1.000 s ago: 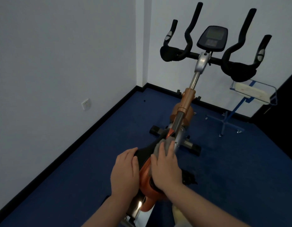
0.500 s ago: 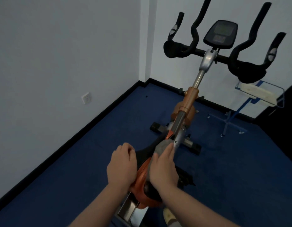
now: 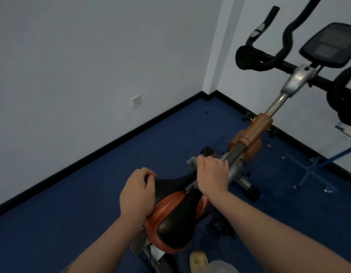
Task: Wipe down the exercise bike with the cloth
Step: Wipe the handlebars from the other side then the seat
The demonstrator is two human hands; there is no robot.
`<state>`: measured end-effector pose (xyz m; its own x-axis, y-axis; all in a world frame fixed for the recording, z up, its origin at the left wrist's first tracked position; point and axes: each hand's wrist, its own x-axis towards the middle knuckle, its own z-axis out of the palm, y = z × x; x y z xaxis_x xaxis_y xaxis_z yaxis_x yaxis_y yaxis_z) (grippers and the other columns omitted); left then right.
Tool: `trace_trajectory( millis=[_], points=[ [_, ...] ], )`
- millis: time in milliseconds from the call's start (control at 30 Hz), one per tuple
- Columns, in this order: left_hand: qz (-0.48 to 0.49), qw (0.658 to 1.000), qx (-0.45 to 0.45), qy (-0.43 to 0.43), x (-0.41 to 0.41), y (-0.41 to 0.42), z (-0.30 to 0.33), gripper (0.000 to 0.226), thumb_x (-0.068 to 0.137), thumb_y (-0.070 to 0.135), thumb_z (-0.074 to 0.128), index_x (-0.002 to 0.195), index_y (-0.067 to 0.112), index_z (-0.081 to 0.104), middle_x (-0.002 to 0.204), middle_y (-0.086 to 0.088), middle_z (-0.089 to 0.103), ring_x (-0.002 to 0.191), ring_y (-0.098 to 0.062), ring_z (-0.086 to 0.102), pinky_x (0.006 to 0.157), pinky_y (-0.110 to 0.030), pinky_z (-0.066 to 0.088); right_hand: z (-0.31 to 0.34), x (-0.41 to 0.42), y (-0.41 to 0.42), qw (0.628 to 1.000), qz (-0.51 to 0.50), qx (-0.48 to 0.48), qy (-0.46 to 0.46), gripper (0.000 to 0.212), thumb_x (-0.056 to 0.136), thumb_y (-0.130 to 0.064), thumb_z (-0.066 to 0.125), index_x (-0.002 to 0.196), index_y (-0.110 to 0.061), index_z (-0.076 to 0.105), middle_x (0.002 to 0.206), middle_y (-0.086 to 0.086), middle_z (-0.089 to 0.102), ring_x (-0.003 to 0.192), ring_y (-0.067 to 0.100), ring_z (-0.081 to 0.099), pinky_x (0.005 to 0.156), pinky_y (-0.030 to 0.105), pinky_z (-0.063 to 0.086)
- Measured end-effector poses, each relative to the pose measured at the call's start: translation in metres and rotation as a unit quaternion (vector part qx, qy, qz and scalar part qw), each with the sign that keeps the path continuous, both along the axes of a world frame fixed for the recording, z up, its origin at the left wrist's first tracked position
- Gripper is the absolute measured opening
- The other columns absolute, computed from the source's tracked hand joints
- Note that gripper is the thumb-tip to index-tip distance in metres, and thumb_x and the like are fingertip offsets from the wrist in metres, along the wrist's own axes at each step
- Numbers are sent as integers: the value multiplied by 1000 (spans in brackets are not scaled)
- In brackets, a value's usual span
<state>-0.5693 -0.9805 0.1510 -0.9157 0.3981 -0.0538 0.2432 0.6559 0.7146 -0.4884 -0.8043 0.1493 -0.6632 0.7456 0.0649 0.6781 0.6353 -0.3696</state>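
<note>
Grey cloth [image 3: 192, 160]: bunched under the right hand [image 3: 212, 175], only a pale corner showing past the knuckles; pressed on the frame tube just ahead of the saddle nose.
Right hand: fingers curled over the cloth and tube, gripping both; looks mid-wipe on that tube.
Left hand [image 3: 138, 193]: fingers curled round the left edge of the saddle [image 3: 174, 219], holds no cloth; judged to be steadying the exercise bike [image 3: 255, 133].
Bike position: stands on blue carpet in the room corner, saddle nearest the camera, handlebars [image 3: 269, 60] and console [image 3: 328, 45] far end, upper right.
Progress: early to middle, as a guess; cloth is at the saddle-to-frame junction.
Cannot tell: whether the saddle is already clean; no streaks or damp visible in this dim light.
Left to do: orange post sleeve [image 3: 257, 129], chrome stem, handlebars, console, base feet all lie well apart from the cloth.
Next move: slide the cloth up the tube toward the orange sleeve, keeping the left-hand brace.
</note>
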Motion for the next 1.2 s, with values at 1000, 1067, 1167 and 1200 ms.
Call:
trace_trajectory(
  millis=[1000,1067,1167,1200],
  points=[
    [238,959,115,-104,162,-13,-16,82,80,74,34,149,31,21,140,7,39,127,-8,42,106,-39,39,18,-50,-38,638,766,41,-60,47,100,-54,13,136,-49,43,150,-20,35,141,3,22,115,30,18],
    [228,964,99,-98,162,-16,-16,85,81,73,34,151,29,17,145,9,36,132,-6,37,110,-37,35,17,-43,-19,612,787,44,-56,45,102,-52,15,145,-49,28,159,-20,14,147,3,2,119,28,5],
    [217,966,88,-105,160,-20,-12,92,78,78,36,153,32,10,153,13,26,138,-4,28,115,-34,30,17,-46,-12,666,740,-43,-77,44,102,-52,19,146,-55,20,158,-26,9,145,-2,3,118,31,17],
    [210,968,83,-107,157,-22,-12,95,76,80,36,153,32,7,155,14,21,141,-4,23,117,-35,28,18,-50,-17,702,702,-76,-93,43,102,-53,17,144,-57,20,155,-28,17,144,-2,14,115,35,26]
  ],
)
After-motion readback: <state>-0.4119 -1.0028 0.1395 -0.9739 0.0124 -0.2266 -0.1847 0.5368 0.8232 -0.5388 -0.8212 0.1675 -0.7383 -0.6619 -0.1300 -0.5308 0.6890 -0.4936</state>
